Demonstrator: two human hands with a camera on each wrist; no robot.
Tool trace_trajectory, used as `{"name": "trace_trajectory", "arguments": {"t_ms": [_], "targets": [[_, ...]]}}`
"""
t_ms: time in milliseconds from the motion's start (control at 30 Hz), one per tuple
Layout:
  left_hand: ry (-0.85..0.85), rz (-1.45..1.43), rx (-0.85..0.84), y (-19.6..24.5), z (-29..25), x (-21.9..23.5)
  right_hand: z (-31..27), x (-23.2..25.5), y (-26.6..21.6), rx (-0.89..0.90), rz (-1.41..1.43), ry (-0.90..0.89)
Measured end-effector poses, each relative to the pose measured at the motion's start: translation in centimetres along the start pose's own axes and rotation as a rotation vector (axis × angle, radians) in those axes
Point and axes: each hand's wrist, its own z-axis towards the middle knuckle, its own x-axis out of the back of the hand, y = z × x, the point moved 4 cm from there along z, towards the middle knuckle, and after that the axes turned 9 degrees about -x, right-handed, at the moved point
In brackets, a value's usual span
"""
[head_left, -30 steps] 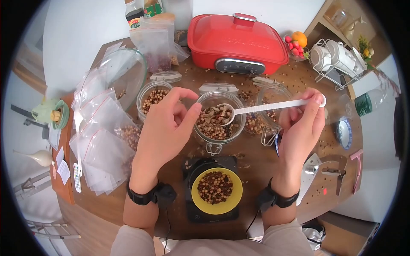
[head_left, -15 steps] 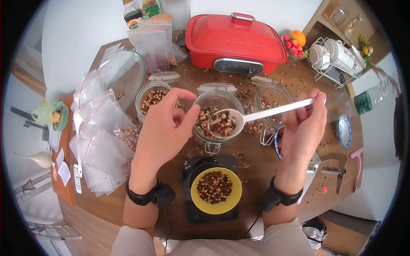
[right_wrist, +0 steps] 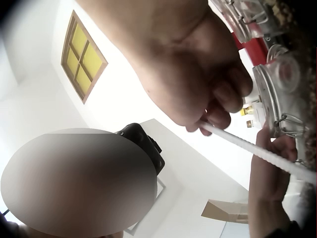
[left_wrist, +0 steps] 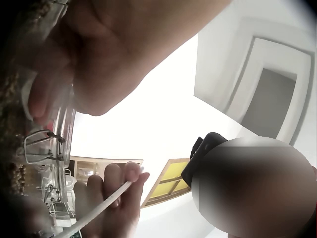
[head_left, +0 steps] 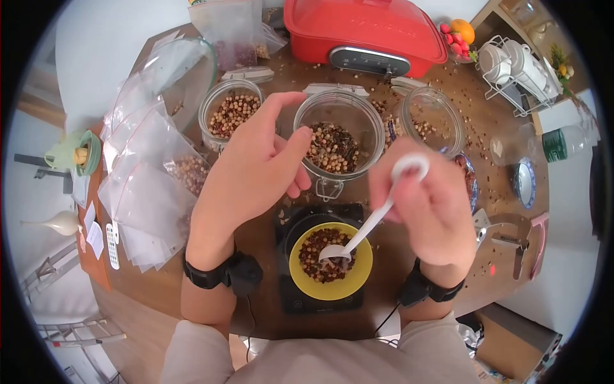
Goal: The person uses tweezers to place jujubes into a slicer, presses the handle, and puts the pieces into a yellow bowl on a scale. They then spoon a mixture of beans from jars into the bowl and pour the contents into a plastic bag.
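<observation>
The right hand grips the handle end of a white spoon, its bowl tipped down onto the mixed peppercorns in a yellow bowl. That bowl sits on a black scale. Beside the open middle jar, the left hand has its thumb and forefinger spread near the left rim, holding nothing; contact with the glass cannot be told. Peppercorns and dark flakes lie in this jar. In the right wrist view, the right hand pinches the spoon handle.
Open jars stand left and right of the middle one. Plastic bags cover the table's left side. A red cooker stands behind. At the right are a small blue-rimmed bowl and a pink tool.
The right hand has brought the spoon from over the middle jar down to the yellow bowl and tipped it. The head view has shifted lower. The left hand stays beside the jar.
</observation>
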Motion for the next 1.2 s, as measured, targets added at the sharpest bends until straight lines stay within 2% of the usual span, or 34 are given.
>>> {"name": "trace_trajectory", "arguments": {"t_ms": [67, 100, 267, 400, 500, 600, 700, 833, 867, 933, 1033, 1133, 1200], "targets": [[0.010, 0.009, -0.017, 0.0, 0.0, 0.0, -0.1, 0.0, -0.5, 0.053, -0.046, -0.312], [0.023, 0.025, -0.024, 0.1, 0.0, 0.0, -0.1, -0.2, -0.7, 0.033, -0.009, -0.397], [0.093, 0.116, -0.054, 0.5, 0.0, -0.3, -0.5, 0.1, -0.9, 0.032, 0.115, -0.456], [0.168, 0.232, -0.135, 0.2, 0.5, -0.3, -0.7, 0.1, -0.6, -0.033, 0.035, -0.472], [0.229, 0.268, -0.176, 0.4, 0.7, -0.4, -0.7, 0.4, -1.0, -0.069, 0.060, -0.299], [0.276, 0.304, -0.196, 0.4, 0.9, -0.3, -0.8, 0.3, -0.5, -0.060, 0.076, -0.284], [0.323, 0.328, -0.222, 0.1, 1.0, -0.3, -0.9, 0.4, -0.9, -0.124, 0.087, -0.230], [0.367, 0.484, -0.354, 0.3, 1.2, 0.2, -1.0, 1.0, -0.7, -0.040, 0.152, 0.179], [0.332, 0.518, -0.367, 0.7, 1.0, 0.2, -1.1, 1.2, -0.7, -0.023, 0.162, 0.273], [0.261, 0.584, -0.392, 1.9, 0.6, 0.0, -1.2, 2.5, -0.3, 0.013, 0.251, 0.365], [0.115, 0.608, -0.641, 2.1, 0.0, -0.9, -1.3, 4.0, -0.4, 0.058, 0.496, 0.447], [0.172, 0.626, -0.675, 1.6, 0.2, -1.0, -1.8, 5.2, -0.3, 0.125, 0.594, 0.649], [0.209, 0.624, -0.658, 1.4, 0.3, -1.0, -2.3, 5.3, -0.8, 0.160, 0.553, 0.734]]}}
